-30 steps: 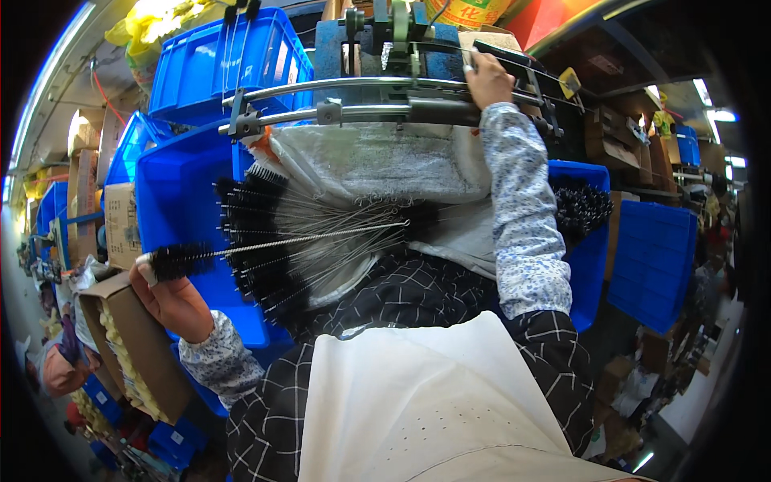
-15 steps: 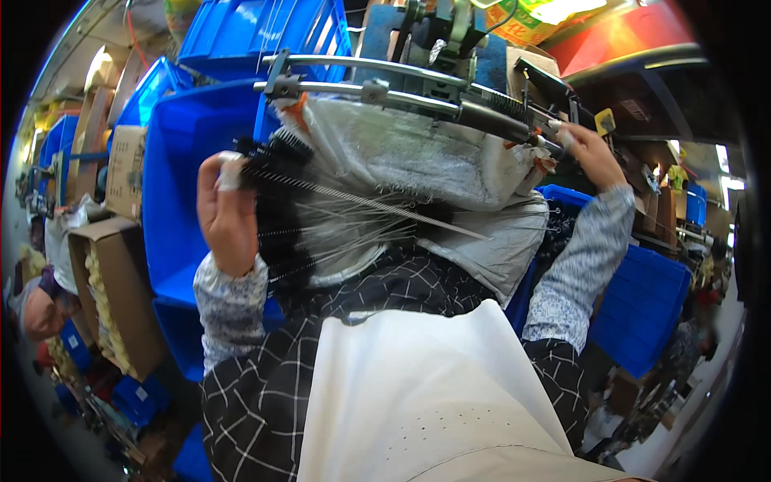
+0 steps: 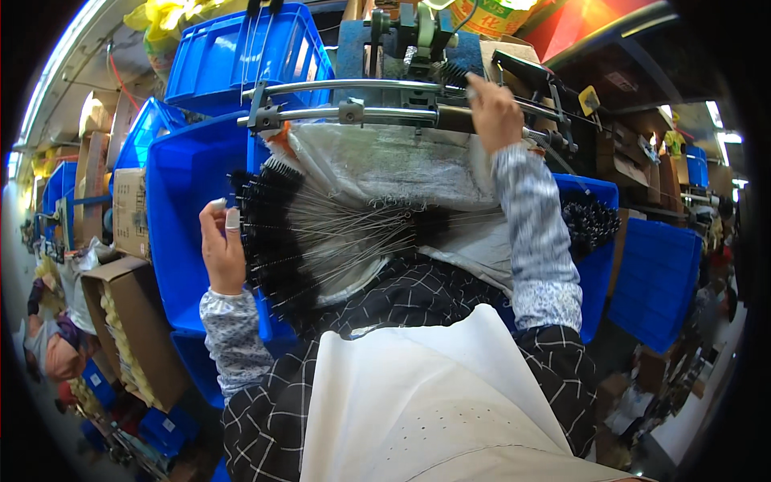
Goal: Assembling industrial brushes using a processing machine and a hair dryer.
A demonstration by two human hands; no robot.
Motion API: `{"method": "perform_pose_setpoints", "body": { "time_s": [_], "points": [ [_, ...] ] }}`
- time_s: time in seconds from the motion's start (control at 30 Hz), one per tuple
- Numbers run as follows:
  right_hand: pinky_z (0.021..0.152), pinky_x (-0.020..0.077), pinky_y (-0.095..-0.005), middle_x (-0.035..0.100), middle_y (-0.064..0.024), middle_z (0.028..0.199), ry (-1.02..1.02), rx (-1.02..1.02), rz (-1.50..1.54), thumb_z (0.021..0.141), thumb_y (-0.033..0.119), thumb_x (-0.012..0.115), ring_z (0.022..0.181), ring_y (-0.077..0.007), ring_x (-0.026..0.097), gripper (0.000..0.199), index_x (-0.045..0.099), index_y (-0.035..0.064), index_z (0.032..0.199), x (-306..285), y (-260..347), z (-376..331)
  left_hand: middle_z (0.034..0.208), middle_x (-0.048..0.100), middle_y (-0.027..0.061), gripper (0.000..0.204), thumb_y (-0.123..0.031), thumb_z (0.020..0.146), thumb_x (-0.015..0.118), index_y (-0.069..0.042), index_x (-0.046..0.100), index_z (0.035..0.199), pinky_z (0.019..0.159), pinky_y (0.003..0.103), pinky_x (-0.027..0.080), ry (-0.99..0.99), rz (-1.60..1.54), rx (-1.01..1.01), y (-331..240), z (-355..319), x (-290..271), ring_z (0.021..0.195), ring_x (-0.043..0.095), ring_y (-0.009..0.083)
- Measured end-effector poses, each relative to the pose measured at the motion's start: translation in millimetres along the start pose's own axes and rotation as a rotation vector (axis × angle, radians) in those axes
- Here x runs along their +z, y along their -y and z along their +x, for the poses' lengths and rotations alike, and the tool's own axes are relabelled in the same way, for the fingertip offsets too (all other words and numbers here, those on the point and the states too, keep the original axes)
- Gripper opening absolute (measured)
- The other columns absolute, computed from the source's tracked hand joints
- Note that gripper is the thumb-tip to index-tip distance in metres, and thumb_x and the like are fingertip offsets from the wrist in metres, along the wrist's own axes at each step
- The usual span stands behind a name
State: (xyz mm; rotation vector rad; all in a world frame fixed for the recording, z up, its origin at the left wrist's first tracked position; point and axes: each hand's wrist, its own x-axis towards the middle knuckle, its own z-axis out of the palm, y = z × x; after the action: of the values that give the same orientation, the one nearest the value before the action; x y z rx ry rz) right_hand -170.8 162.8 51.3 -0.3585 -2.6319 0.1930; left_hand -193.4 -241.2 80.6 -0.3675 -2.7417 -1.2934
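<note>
Head view: blue bins [image 3: 181,217] crowd a cluttered workshop.

The person wears a dark shirt with a thin white windowpane check, and over its front hangs a pale cream apron [image 3: 418,402] dotted with rows of tiny holes. Both forearms are covered by grey-white speckled sleeve covers gathered at the wrist. The left hand [image 3: 223,249] has pale tape wrapped around two fingertips; the right hand [image 3: 496,116] is bare.

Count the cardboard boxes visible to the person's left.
2: a box standing against the blue bin, and an open box lower down, beside the left hand. More may be hidden.
</note>
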Motion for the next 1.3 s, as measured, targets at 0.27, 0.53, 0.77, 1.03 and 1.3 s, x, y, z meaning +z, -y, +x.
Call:
{"method": "perform_pose_setpoints", "body": {
  "time_s": [0.27, 0.53, 0.77, 1.03, 1.3],
  "points": [
    [0.072, 0.0384, -0.0333, 0.059, -0.0009, 0.083, 0.064, 0.127, -0.171, 0.080, 0.027, 0.047, 0.081, -0.0197, 0.051, 0.024, 0.059, 0.0203, 0.099, 32, -35, 33, 0.068, 0.051, 0.0008, 0.015, -0.015, 0.082, 0.054, 0.000, 0.053, 0.084, 0.055, 0.021, 0.036, 0.139, -0.038, -0.138, 19, -7, -2, 0.061, 0.043, 0.0082],
    [0.080, 0.0338, -0.0348, 0.059, -0.0006, 0.093, 0.088, 0.066, -0.167, 0.079, 0.021, 0.048, 0.090, -0.0181, 0.048, 0.026, 0.058, 0.0218, 0.103, 37, -40, 42, 0.073, 0.049, 0.0025, 0.014, -0.014, 0.086, 0.046, -0.001, 0.048, 0.086, 0.060, 0.021, 0.036, 0.009, 0.009, -0.072, 11, -3, -9, 0.065, 0.042, 0.0098],
    [0.089, 0.0265, -0.0381, 0.054, -0.0011, 0.107, 0.109, 0.006, -0.126, 0.080, 0.014, 0.046, 0.107, -0.0177, 0.041, 0.031, 0.053, 0.0194, 0.110, 55, -72, 44, 0.088, 0.053, 0.0139, 0.016, -0.011, 0.088, 0.036, 0.002, 0.044, 0.094, 0.075, 0.029, 0.042, -0.396, -0.440, 0.129, -14, 19, -45, 0.079, 0.051, 0.0189],
    [0.083, 0.0364, -0.0394, 0.054, -0.0096, 0.105, 0.076, 0.286, -0.071, 0.074, 0.019, 0.055, 0.100, -0.0225, 0.048, 0.038, 0.051, 0.0077, 0.110, 37, -58, 28, 0.098, 0.053, 0.0161, 0.027, -0.011, 0.086, 0.044, 0.004, 0.044, 0.108, 0.078, 0.034, 0.047, -0.642, -0.708, 0.155, -6, 5, -86, 0.086, 0.056, 0.0245],
    [0.082, 0.0408, -0.0386, 0.054, -0.0112, 0.106, 0.050, 0.233, 0.011, 0.075, 0.015, 0.054, 0.098, -0.0253, 0.051, 0.036, 0.051, 0.0062, 0.110, 54, -41, 31, 0.100, 0.052, 0.0145, 0.031, -0.010, 0.084, 0.048, 0.004, 0.042, 0.110, 0.077, 0.028, 0.048, -0.600, -0.534, 0.101, 1, 2, -79, 0.089, 0.055, 0.0200]
  ]
}}
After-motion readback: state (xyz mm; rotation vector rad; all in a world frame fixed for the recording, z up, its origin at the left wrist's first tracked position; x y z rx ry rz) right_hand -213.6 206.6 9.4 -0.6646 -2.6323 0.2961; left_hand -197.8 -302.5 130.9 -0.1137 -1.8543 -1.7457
